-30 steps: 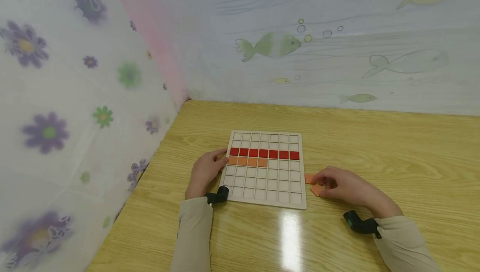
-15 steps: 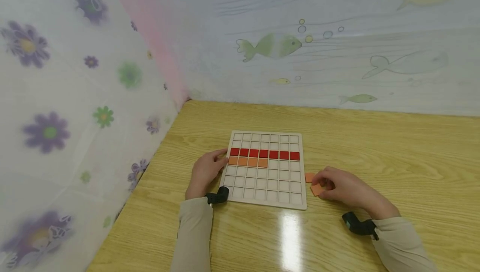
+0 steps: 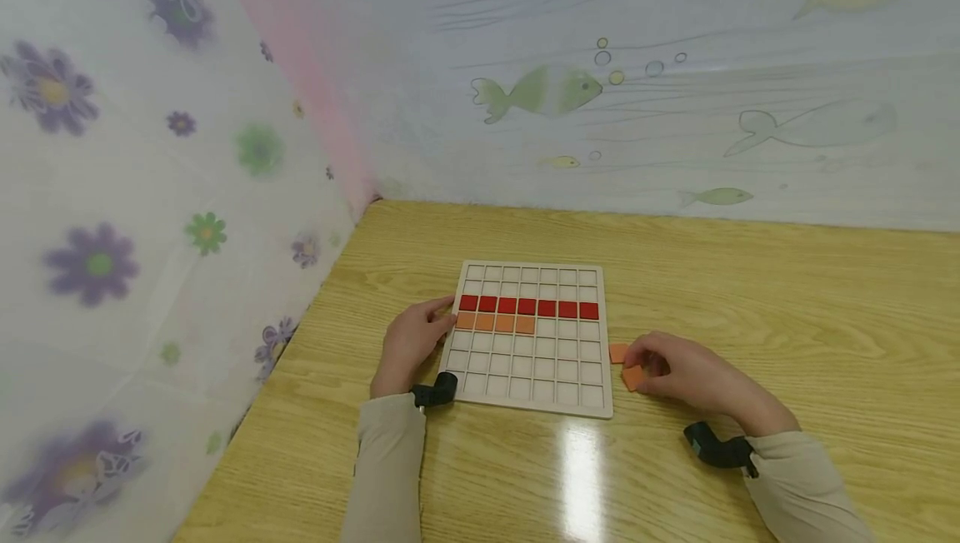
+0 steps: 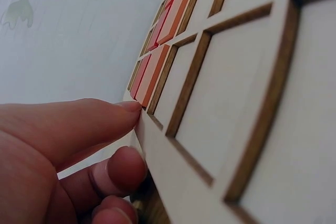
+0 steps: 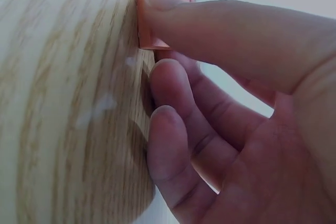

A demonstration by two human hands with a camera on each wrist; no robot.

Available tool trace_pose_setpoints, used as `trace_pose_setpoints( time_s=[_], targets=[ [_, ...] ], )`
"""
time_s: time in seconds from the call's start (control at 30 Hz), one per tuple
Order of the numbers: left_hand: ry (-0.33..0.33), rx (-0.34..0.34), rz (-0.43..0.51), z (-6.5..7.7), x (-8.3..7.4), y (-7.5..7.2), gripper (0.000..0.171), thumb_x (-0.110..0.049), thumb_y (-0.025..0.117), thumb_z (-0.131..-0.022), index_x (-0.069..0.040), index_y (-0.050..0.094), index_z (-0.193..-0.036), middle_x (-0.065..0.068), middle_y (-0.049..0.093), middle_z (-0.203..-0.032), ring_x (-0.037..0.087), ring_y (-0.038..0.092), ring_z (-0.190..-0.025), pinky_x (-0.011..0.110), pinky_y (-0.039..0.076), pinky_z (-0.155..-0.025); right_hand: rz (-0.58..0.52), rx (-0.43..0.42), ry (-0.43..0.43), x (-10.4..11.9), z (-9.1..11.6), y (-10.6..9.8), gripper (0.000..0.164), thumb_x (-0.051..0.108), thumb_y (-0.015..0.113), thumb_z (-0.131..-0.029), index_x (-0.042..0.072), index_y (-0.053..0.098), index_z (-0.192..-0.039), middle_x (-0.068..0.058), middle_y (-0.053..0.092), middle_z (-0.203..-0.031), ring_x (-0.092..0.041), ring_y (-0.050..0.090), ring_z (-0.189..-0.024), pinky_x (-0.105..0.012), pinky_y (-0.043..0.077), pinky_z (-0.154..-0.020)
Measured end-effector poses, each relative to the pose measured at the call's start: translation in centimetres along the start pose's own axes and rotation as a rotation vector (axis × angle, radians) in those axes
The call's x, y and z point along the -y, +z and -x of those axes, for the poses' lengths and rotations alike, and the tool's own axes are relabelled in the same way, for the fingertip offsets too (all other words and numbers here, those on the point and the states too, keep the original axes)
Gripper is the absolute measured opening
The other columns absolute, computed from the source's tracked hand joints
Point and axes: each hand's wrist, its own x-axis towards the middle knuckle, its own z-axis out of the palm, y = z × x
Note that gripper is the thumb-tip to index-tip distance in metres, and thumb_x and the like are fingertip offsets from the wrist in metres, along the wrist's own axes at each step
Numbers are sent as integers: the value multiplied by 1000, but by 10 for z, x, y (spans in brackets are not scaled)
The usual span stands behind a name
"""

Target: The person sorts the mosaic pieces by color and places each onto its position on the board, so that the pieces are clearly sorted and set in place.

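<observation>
A pale wooden grid board [image 3: 532, 406] lies on the table in the head view. One full row of its cells holds red tiles [image 3: 547, 308], and part of the row below holds orange tiles [image 3: 484, 322]. At the board's left edge my left hand [image 3: 408, 343] rests its thumb on the rim, the other fingers loosely bent beside it. To the right of the board, my right hand [image 3: 686, 372] pinches an orange tile [image 3: 632, 378] at the table surface. Its thumb lies against that tile [image 5: 152, 17] in the right wrist view; the fingertip behind is partly hidden.
Another orange tile [image 3: 618, 353] lies against the board's right edge, close to my right fingers. The wooden table [image 3: 750, 285] meets a fish-patterned wall [image 3: 555, 93] at the back and a flowered wall [image 3: 97, 264] at the left. Both wrists wear black camera mounts [image 3: 718, 447].
My right hand has shifted very slightly, and the pinched orange tile has turned a little, showing more of its face. My left hand and the board have stayed put.
</observation>
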Motion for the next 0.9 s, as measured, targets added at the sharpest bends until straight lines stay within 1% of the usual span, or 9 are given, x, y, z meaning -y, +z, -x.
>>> trace_pose_setpoints(
  time_s=[0.17,0.33,0.5,0.6,0.67,0.77,0.9],
  targets=[
    [-4,-2,5,0,1,1,36,-37,57,-86,-33,55,-122,-3,59,-64,17,51,-49,31,40,-52,-35,10,17,1,1,0,13,16,63,-83,20,58,-93,6,54,-80,-9,48,-71,-24,40,-62],
    [-11,-1,3,0,1,1,36,-37,57,-86,-34,55,-122,-3,59,-65,17,52,-52,31,41,-52,-49,18,13,-1,1,-1,10,23,63,-84,21,59,-93,7,54,-78,-8,49,-70,-24,40,-62],
    [-14,3,-4,-1,0,1,37,-37,57,-86,-34,54,-122,-3,59,-65,16,52,-53,31,40,-52,-44,30,20,-4,0,-2,12,29,62,-84,23,62,-94,8,55,-79,-7,49,-71,-24,40,-63],
    [-10,2,-10,-2,0,1,36,-38,56,-86,-34,54,-123,-3,59,-64,16,52,-53,30,39,-52,-32,26,37,-5,0,-2,11,31,60,-85,23,63,-93,10,56,-81,-6,49,-72,-24,40,-64],
    [-5,1,-11,-1,-1,0,36,-37,56,-86,-34,54,-123,-3,59,-64,16,52,-53,31,39,-52,-30,22,34,-6,1,-3,12,31,59,-86,22,63,-94,10,56,-82,-6,48,-72,-24,40,-64],
    [3,-1,-20,-1,0,0,37,-37,56,-87,-33,54,-123,-4,59,-64,16,52,-53,31,39,-53,-52,24,25,-6,0,-4,15,32,58,-86,20,63,-94,8,57,-82,-7,49,-72,-24,40,-63],
    [8,0,-24,0,0,0,38,-36,57,-87,-32,54,-124,-4,58,-64,15,52,-54,30,39,-54,-81,-4,36,-7,-1,-2,19,35,57,-86,19,62,-95,7,57,-84,-8,50,-74,-24,41,-64]
  ],
)
